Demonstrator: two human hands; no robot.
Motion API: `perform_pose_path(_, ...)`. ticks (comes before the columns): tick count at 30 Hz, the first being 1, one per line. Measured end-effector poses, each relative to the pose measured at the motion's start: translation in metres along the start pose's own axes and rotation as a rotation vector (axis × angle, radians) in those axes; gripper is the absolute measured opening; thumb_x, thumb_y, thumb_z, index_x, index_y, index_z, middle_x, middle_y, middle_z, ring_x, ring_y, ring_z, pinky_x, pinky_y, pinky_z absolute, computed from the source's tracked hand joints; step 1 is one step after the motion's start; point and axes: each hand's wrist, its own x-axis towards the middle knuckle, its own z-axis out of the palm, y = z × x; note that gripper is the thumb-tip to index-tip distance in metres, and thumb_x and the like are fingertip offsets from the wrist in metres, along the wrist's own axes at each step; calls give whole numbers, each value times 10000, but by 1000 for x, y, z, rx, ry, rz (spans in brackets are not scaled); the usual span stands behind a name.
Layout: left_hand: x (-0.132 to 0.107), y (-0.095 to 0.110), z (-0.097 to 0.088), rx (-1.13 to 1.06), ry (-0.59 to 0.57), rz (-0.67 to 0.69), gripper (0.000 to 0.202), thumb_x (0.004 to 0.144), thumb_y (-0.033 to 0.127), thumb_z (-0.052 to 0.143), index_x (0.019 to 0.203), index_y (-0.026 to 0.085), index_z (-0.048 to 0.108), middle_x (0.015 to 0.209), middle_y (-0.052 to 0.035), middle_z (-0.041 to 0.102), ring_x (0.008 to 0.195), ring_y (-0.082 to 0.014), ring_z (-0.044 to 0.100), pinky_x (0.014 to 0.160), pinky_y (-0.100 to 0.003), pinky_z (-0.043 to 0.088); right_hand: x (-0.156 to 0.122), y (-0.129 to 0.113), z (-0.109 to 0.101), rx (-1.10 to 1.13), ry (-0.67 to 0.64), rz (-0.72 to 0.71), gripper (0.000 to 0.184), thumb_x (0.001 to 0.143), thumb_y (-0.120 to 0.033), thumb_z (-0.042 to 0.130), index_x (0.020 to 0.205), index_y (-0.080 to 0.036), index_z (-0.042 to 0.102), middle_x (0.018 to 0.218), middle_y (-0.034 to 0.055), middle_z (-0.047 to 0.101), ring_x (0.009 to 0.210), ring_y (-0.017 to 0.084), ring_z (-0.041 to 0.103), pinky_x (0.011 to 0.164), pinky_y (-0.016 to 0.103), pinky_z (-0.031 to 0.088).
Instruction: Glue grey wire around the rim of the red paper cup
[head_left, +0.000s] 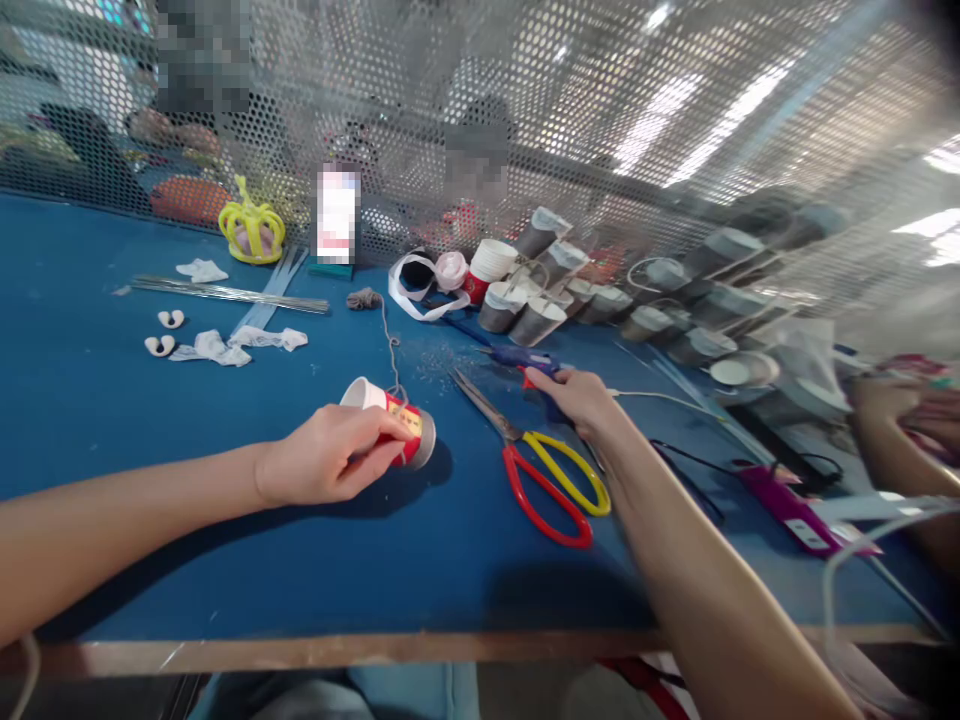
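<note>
My left hand is closed around a red and white paper cup, tilted on its side just above the blue table. Grey yarn covers the cup's base end, and a strand runs from the cup to a small yarn bundle farther back. My right hand grips a blue hot glue gun with an orange-red trigger, its nozzle pointing left. Between my hands lie scissors with one red and one yellow handle, blades toward the back left.
Several grey-wrapped cups stand or lean along a perforated screen. A purple power strip and cables lie right, near another person's hand. Thin wires, white scraps, a phone and a yellow basket-like piece are at back left.
</note>
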Motion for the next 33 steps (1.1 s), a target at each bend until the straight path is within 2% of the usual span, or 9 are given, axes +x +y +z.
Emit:
perform_pose_path(5, 1, 1, -1, 52, 22, 65, 108, 842, 142, 436, 912, 145, 518, 754, -40, 689, 565, -99, 616, 511, -176, 470, -6, -8, 0, -248, 94, -112, 287, 692, -250, 620, 435, -172, 518, 543, 93, 542, 815, 329, 566, 702, 406, 382)
perform_pose_path(8, 1, 2, -1, 50, 25, 103, 108, 841, 128, 436, 909, 132, 519, 740, -45, 685, 591, -99, 626, 533, -167, 477, -31, -29, 2, -281, 54, -222, 244, 752, -316, 562, 585, -154, 636, 729, 128, 623, 886, 305, 557, 764, 402, 372)
perform_pose_path(10, 0, 3, 0, 51, 22, 118, 111, 840, 120, 437, 912, 127, 521, 725, -44, 681, 598, -100, 629, 549, -167, 480, -54, -45, 8, -230, -112, -307, 362, 799, -451, 480, 656, -190, 686, 715, 75, 652, 757, 222, 589, 720, 342, 412)
perform_pose_path(12, -1, 4, 0, 58, 14, 128, 114, 840, 121, 440, 918, 125, 524, 726, -46, 680, 595, -102, 626, 562, -176, 482, -75, -58, 18, 69, -514, -362, 523, 833, -559, 345, 757, -190, 708, 840, 76, 681, 748, 188, 597, 717, 325, 440)
perform_pose_path(14, -2, 5, 1, 61, 6, 142, 108, 840, 132, 447, 915, 125, 525, 717, -45, 675, 587, -107, 618, 563, -189, 479, -91, -67, 30, 273, -806, -313, 609, 802, -640, 311, 746, -185, 712, 821, 78, 685, 759, 188, 607, 702, 321, 457)
perform_pose_path(18, -2, 7, 0, 31, -18, 165, 91, 828, 132, 466, 899, 128, 522, 694, -37, 659, 597, -114, 608, 560, -196, 473, -106, -75, 47, 591, -1066, -197, 504, 727, -635, 473, 795, -193, 706, 717, 41, 675, 681, 163, 606, 647, 296, 467)
perform_pose_path(22, 0, 8, 0, -8, -34, 152, 89, 824, 128, 469, 895, 136, 522, 667, -23, 644, 575, -105, 593, 540, -183, 460, -110, -74, 49, 833, -914, -155, 255, 606, -388, 730, 777, -202, 701, 826, 11, 674, 748, 125, 594, 711, 257, 454)
perform_pose_path(28, 3, 11, -1, -142, -28, -145, 137, 834, 140, 447, 952, 144, 516, 600, 24, 613, 405, -51, 473, 449, -146, 402, -112, -68, 41, 981, -615, -281, 153, 657, -353, 700, 658, -205, 660, 714, -25, 630, 695, 84, 547, 695, 224, 423)
perform_pose_path(33, 5, 11, 1, -237, -19, -419, 159, 841, 234, 461, 946, 144, 538, 649, 0, 618, 440, -60, 470, 428, -152, 377, -112, -67, 34, 955, -459, -383, 174, 706, -368, 659, 673, -201, 618, 684, -22, 602, 678, 94, 529, 674, 237, 414)
